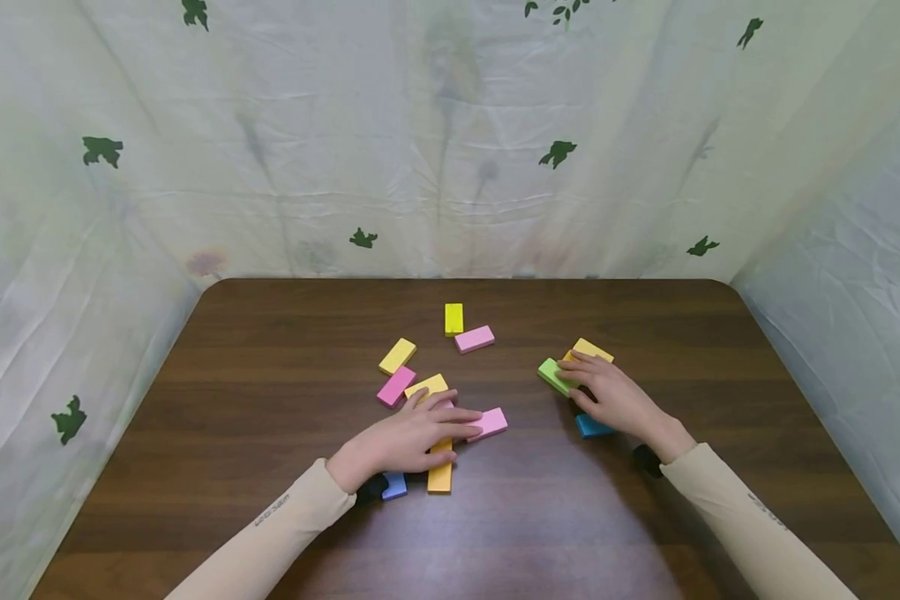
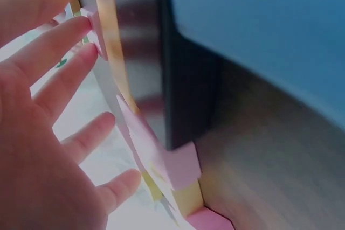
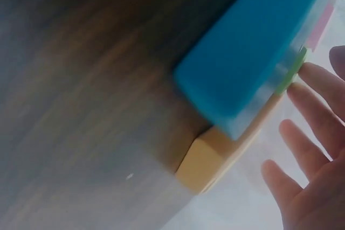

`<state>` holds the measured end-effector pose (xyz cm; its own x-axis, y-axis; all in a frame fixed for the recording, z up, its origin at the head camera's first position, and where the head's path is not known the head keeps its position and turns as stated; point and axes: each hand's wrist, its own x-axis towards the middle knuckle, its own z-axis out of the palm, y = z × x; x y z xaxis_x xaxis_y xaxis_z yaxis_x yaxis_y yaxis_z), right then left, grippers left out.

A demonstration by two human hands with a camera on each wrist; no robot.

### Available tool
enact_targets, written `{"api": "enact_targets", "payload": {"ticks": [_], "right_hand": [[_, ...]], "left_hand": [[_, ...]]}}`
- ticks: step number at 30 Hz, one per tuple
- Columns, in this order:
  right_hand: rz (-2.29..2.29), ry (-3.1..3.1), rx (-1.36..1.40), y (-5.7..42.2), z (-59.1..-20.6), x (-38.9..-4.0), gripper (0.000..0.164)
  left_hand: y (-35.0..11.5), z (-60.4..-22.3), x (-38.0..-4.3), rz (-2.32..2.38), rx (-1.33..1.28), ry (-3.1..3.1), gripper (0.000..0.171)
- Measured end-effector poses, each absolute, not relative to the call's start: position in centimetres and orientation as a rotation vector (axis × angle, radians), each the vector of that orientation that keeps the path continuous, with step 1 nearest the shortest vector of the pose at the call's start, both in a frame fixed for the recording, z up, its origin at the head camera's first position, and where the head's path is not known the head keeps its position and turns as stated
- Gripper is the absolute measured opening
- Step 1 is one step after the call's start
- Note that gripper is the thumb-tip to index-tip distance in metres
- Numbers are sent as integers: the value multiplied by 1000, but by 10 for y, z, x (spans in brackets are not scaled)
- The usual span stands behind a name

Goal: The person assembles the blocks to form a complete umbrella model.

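My left hand (image 1: 405, 437) lies palm down with its fingers spread over a group of coloured blocks. Its fingertips touch a light pink block (image 1: 494, 422). Under and around this hand are a yellow block (image 1: 429, 386), an orange block (image 1: 440, 478) and a blue block (image 1: 394, 486) by the wrist. To the right, my right hand (image 1: 617, 396) has its fingers extended, fingertips on a green block (image 1: 551, 374). Beyond those fingers is a pale yellow block (image 1: 596, 351), partly covered. A darker blue block (image 1: 592, 427) sits below the palm, large in the right wrist view.
Farther back on the brown wooden table (image 1: 285, 333) lie a bright yellow block (image 1: 454, 318) and a pink block (image 1: 475, 339). Left of them, another yellow block (image 1: 397, 356) nearly meets a deeper pink block (image 1: 396, 387). A pale curtain (image 1: 450, 200) hangs behind the table.
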<state>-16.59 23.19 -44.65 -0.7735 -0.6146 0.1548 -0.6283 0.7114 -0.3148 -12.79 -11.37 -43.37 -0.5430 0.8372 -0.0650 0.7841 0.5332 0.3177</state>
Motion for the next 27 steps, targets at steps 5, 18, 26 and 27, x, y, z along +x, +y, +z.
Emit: {"api": "enact_targets", "payload": {"ticks": [5, 18, 26, 27], "right_hand": [[541, -2875, 1060, 224, -448, -169, 39], [581, -2849, 1057, 221, -447, -171, 30], [549, -2824, 1093, 211, -449, -173, 30], [540, -2827, 1095, 209, -448, -173, 31]], "left_hand": [[-106, -432, -126, 330, 1421, 2574, 46], [-106, -438, -128, 374, 1453, 2546, 45], [-95, -435, -124, 258, 1507, 2567, 43], [-94, -435, -125, 249, 1516, 2566, 44]]}}
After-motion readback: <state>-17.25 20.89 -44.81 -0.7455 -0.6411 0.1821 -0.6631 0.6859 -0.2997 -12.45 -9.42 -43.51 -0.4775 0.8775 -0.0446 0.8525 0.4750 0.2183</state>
